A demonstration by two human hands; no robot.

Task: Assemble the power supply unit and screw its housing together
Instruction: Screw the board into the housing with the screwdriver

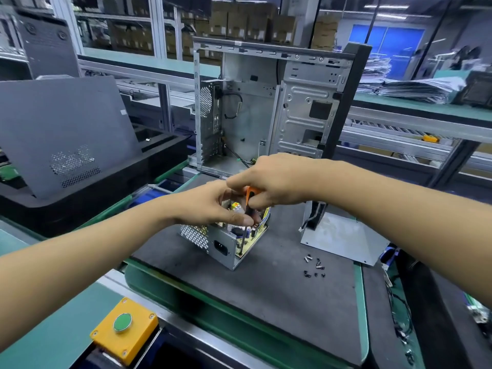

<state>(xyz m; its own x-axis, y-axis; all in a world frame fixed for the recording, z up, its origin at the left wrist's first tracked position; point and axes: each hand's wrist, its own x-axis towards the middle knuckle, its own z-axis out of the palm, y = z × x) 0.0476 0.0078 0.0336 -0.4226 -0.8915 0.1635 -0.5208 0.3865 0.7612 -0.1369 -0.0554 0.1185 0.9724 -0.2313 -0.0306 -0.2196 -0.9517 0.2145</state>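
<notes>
Power supply unit [226, 243] under two hands: right [274, 179] gripping one screwdriver [249, 206], left [213, 206] pinching its shaft.

A single wide-angle head view looks forward and down from above the near edge of the table [266, 302], close enough that both forearms stretch in from the bottom corners. The open computer case [269, 110] stands upright behind the table's far edge, facing the camera; shelving and windows curve away beyond the case, bent by the lens.
</notes>
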